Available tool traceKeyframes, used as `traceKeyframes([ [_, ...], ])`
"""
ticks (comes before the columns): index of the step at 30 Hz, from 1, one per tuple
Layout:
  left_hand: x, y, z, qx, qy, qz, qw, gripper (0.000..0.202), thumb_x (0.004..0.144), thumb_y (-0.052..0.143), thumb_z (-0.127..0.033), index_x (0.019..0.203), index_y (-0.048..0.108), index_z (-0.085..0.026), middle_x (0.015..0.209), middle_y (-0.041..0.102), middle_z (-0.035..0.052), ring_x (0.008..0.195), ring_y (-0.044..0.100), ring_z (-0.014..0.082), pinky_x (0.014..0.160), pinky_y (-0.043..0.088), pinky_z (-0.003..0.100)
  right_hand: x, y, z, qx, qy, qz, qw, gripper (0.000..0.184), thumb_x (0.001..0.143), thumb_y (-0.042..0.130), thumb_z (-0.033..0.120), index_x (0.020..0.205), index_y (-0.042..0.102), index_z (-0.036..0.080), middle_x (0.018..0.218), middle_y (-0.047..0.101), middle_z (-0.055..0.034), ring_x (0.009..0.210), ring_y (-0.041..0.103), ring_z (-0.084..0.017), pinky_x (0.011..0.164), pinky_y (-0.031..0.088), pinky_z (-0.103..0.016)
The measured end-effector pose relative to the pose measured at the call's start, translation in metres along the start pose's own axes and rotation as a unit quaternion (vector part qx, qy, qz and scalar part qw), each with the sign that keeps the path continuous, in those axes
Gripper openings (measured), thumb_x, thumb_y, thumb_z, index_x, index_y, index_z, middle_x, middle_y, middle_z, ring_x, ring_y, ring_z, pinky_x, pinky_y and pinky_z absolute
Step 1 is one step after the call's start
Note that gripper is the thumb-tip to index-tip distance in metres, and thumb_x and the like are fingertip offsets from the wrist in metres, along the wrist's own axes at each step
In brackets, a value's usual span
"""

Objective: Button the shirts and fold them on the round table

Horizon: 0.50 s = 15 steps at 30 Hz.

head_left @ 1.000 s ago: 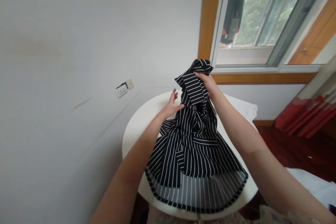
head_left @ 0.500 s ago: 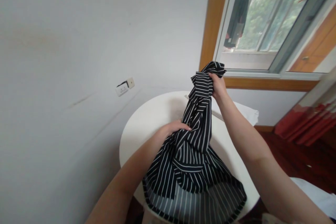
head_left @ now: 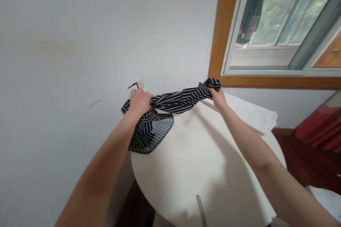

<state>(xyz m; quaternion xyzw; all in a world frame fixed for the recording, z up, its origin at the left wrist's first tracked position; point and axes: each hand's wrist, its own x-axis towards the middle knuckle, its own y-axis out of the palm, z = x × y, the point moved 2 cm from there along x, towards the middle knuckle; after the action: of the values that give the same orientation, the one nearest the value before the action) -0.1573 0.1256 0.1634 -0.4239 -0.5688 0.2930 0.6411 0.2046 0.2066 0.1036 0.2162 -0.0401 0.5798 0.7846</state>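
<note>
A black garment with white stripes [head_left: 174,101], bunched lengthwise, stretches between my two hands above the table. My left hand [head_left: 140,103] is closed round its left part, near the wall. Below that hand the wider end hangs loose, with its paler inner side showing. My right hand [head_left: 217,96] grips the other end, close to the corner of the window frame. Whether the garment is a shirt or another piece of clothing I cannot tell.
The round white table [head_left: 183,170] stands against the wall. White paper or cloth [head_left: 249,113] lies at its back right. A thin grey strip [head_left: 201,209] is at its near edge. A wall socket [head_left: 140,83] sits behind my left hand. At the right hangs a red curtain [head_left: 323,120].
My left hand has moved left and up with the garment, pulling it from upright to nearly sideways. The wide end has swung from the near side to the left.
</note>
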Motion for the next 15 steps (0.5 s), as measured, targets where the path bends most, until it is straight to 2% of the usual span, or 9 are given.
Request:
traceKeyframes([
  [2, 0.010, -0.014, 0.001, 0.041, 0.030, -0.104, 0.993, 0.023, 0.070, 0.056, -0.011, 0.088, 0.068, -0.018, 0.097, 0.066, 0.0113, 0.125, 0.038, 0.0384, 0.109, 0.018, 0.058, 0.001, 0.011, -0.012, -0.019, -0.002, 0.006, 1.000, 0.044, 0.065, 0.064, 0.034, 0.105, 0.050, 0.022, 0.096, 0.066, -0.0023, 0.078, 0.063, -0.018, 0.062, 0.056, -0.034],
  [4, 0.021, -0.019, 0.004, 0.021, 0.044, -0.123, 0.991, 0.027, 0.070, 0.057, -0.013, 0.094, 0.068, -0.017, 0.112, 0.063, 0.0113, 0.127, 0.036, 0.0377, 0.109, 0.020, 0.057, 0.004, 0.019, -0.025, -0.066, -0.021, -0.005, 0.998, 0.044, 0.068, 0.061, 0.038, 0.106, 0.051, 0.020, 0.099, 0.066, -0.0045, 0.081, 0.064, -0.019, 0.065, 0.055, -0.035],
  [6, 0.029, -0.014, 0.010, -0.015, 0.031, -0.081, 0.996, 0.027, 0.068, 0.060, -0.018, 0.094, 0.069, -0.018, 0.114, 0.064, 0.0103, 0.121, 0.045, 0.0364, 0.106, 0.030, 0.053, 0.008, 0.023, -0.037, -0.139, -0.049, -0.022, 0.989, 0.041, 0.069, 0.060, 0.039, 0.103, 0.054, 0.019, 0.099, 0.067, -0.0069, 0.088, 0.063, -0.021, 0.074, 0.054, -0.038],
  [9, 0.028, 0.013, 0.021, -0.116, -0.017, 0.034, 0.993, 0.027, 0.068, 0.061, -0.028, 0.091, 0.070, -0.020, 0.096, 0.071, 0.0071, 0.102, 0.060, 0.0313, 0.094, 0.045, 0.043, 0.013, 0.026, -0.056, -0.220, -0.044, -0.023, 0.974, 0.037, 0.069, 0.059, 0.038, 0.100, 0.057, 0.017, 0.101, 0.068, -0.0090, 0.097, 0.061, -0.022, 0.085, 0.050, -0.039],
  [11, 0.019, 0.036, 0.026, -0.234, -0.057, 0.091, 0.966, 0.034, 0.066, 0.062, -0.033, 0.095, 0.070, -0.019, 0.093, 0.073, 0.0052, 0.099, 0.063, 0.0302, 0.092, 0.047, 0.040, 0.013, 0.030, -0.069, -0.236, 0.003, -0.001, 0.972, 0.036, 0.070, 0.059, 0.037, 0.100, 0.057, 0.018, 0.099, 0.068, -0.0082, 0.094, 0.062, -0.022, 0.082, 0.051, -0.037],
  [12, 0.013, 0.046, 0.026, -0.302, -0.079, 0.100, 0.945, 0.038, 0.065, 0.062, -0.035, 0.099, 0.070, -0.018, 0.095, 0.073, 0.0049, 0.101, 0.063, 0.0301, 0.093, 0.048, 0.040, 0.011, 0.033, -0.076, -0.239, 0.028, 0.015, 0.971, 0.035, 0.070, 0.060, 0.037, 0.099, 0.058, 0.018, 0.096, 0.069, -0.0074, 0.089, 0.064, -0.021, 0.078, 0.052, -0.035],
  [15, -0.005, 0.073, 0.026, -0.466, -0.152, 0.061, 0.869, 0.049, 0.067, 0.062, -0.040, 0.109, 0.066, -0.015, 0.096, 0.073, 0.0061, 0.100, 0.064, 0.0299, 0.092, 0.049, 0.042, 0.001, 0.044, -0.097, -0.249, 0.077, 0.067, 0.963, 0.034, 0.071, 0.063, 0.038, 0.097, 0.059, 0.017, 0.085, 0.069, -0.0057, 0.072, 0.065, -0.020, 0.063, 0.053, -0.033],
])
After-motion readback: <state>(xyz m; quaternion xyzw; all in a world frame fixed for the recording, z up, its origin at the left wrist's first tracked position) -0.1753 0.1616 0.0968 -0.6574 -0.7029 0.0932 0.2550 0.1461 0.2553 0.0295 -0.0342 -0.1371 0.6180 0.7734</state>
